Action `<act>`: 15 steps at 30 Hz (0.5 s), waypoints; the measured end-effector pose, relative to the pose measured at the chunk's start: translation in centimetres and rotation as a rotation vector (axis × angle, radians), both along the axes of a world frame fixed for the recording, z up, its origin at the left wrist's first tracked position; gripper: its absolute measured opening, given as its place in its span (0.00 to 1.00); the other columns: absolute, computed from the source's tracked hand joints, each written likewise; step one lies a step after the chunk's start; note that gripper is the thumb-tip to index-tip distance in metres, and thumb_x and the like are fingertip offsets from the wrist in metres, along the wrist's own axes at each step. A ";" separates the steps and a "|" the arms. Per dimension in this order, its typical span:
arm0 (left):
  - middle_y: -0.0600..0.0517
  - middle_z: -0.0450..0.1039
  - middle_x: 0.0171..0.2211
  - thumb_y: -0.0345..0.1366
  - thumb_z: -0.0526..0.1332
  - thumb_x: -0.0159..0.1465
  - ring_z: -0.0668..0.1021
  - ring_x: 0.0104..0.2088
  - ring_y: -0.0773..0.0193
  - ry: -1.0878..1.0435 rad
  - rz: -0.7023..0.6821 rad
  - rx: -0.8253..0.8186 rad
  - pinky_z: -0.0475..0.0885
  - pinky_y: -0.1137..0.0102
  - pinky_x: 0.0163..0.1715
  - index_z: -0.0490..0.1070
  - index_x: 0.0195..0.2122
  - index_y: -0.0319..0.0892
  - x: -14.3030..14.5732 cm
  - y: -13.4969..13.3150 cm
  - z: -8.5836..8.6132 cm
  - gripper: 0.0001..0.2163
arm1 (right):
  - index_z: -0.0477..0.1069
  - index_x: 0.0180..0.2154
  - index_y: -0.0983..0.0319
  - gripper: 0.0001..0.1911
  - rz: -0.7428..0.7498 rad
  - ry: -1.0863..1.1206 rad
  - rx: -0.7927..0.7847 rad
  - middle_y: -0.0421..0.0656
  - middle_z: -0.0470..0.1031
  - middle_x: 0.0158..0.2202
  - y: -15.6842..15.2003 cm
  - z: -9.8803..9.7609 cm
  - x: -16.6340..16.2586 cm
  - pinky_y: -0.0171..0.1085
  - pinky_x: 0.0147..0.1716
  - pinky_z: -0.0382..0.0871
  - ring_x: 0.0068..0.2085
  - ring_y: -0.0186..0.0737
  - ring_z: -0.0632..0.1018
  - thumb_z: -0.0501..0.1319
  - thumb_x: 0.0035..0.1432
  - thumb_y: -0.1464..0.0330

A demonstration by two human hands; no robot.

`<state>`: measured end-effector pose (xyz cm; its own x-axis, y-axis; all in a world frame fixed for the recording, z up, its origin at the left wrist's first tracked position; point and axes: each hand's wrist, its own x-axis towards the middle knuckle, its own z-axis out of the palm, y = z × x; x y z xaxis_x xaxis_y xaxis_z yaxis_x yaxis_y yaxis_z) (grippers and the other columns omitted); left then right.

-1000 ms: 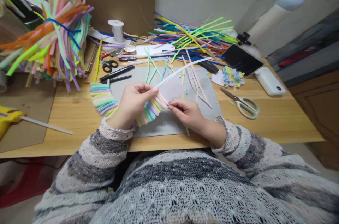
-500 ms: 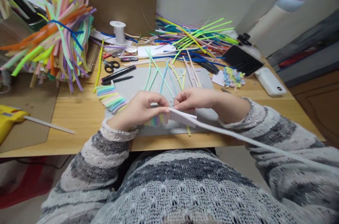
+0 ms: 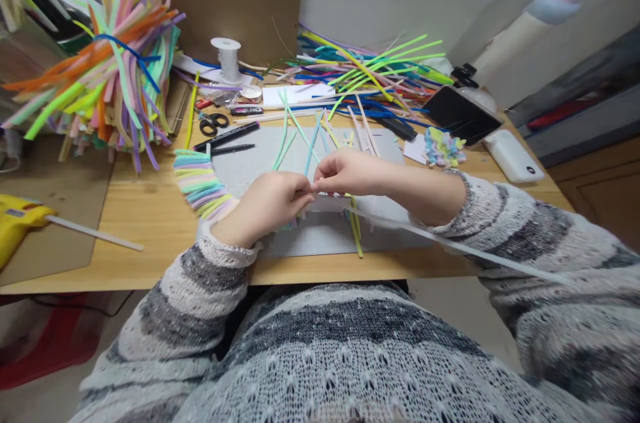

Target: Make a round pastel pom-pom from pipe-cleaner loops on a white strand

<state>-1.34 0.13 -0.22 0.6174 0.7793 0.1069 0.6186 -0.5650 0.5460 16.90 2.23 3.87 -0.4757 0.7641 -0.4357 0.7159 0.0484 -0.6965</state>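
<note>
Left hand [image 3: 273,203] closed on a curved, pastel-striped fuzzy band [image 3: 203,184]; right hand [image 3: 347,173] pinched, its hold unclear

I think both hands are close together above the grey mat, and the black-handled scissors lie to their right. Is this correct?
Wrong side: the head view shows the scissors to the left of the left hand and right hand, which are close together above the mat.

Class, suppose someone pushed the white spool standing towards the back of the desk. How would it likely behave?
The white, round-flanged, plastic-looking spool might tip if pushed near its top, since it stands upright and looks taller than wide. Once on its side, it would probably roll, because its end discs look circular.
</note>
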 end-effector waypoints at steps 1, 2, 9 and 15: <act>0.53 0.75 0.20 0.32 0.59 0.61 0.73 0.21 0.68 0.005 0.016 0.001 0.61 0.74 0.24 0.72 0.26 0.40 0.0 0.0 -0.1 0.07 | 0.71 0.25 0.65 0.09 -0.001 -0.005 0.033 0.37 0.68 0.19 0.0 -0.1 -0.1 0.31 0.22 0.57 0.21 0.28 0.67 0.60 0.55 0.67; 0.53 0.75 0.20 0.32 0.59 0.60 0.73 0.21 0.68 0.010 0.035 0.001 0.61 0.73 0.24 0.72 0.25 0.40 0.1 0.0 -0.1 0.07 | 0.71 0.25 0.65 0.10 0.004 -0.004 0.073 0.37 0.68 0.19 -0.1 -0.3 -0.2 0.31 0.23 0.57 0.21 0.28 0.67 0.60 0.55 0.67; 0.50 0.76 0.25 0.35 0.58 0.60 0.74 0.26 0.66 -0.008 0.084 -0.066 0.62 0.73 0.26 0.75 0.29 0.40 0.3 0.1 -0.2 0.07 | 0.72 0.29 0.65 0.09 0.251 0.048 0.556 0.40 0.70 0.25 -1.4 -2.0 0.5 0.33 0.28 0.56 0.28 0.32 0.68 0.57 0.59 0.69; 0.51 0.76 0.25 0.32 0.57 0.59 0.74 0.26 0.66 -0.009 0.077 -0.069 0.63 0.73 0.27 0.75 0.30 0.40 0.4 0.1 -0.4 0.07 | 0.70 0.29 0.63 0.14 0.483 -0.066 1.084 0.45 0.71 0.29 -2.8 -4.2 1.5 0.37 0.30 0.56 0.32 0.37 0.67 0.50 0.64 0.69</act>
<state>-0.92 0.28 -0.59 0.5544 0.8303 0.0566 0.6541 -0.4767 0.5873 18.41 -0.60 -0.37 -0.8169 0.4969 0.2929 0.4942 0.8648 -0.0887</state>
